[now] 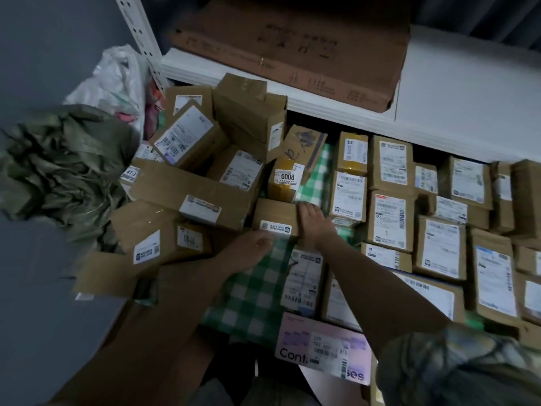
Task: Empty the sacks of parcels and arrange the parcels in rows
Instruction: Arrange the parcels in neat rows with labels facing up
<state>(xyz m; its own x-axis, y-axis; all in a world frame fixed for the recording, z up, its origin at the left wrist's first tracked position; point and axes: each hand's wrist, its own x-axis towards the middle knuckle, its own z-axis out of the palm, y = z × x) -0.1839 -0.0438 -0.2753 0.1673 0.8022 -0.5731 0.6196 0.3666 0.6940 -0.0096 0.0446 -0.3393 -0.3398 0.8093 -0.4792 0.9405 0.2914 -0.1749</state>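
Note:
A small brown parcel [273, 216] with a white label lies on the green checked cloth [251, 300], between a loose pile and the rows. My right hand [314, 222] grips its right end, fingers curled over the top edge. At its near side my left hand [251, 249] holds it, thumb by the label and fingers tucked out of sight. A crumpled olive-green sack [58, 165] lies at the left. Labelled cardboard parcels [390, 219] stand in rows on the right. A jumbled pile of parcels [205, 159] sits left of centre.
A yellow-taped parcel marked 6008 [285, 178] stands just behind the held one. A pink parcel [322, 348] lies near me. Behind everything a white shelf [336, 112] carries a large flat carton [292, 48]. By the shelf post lies a white plastic bag [117, 80].

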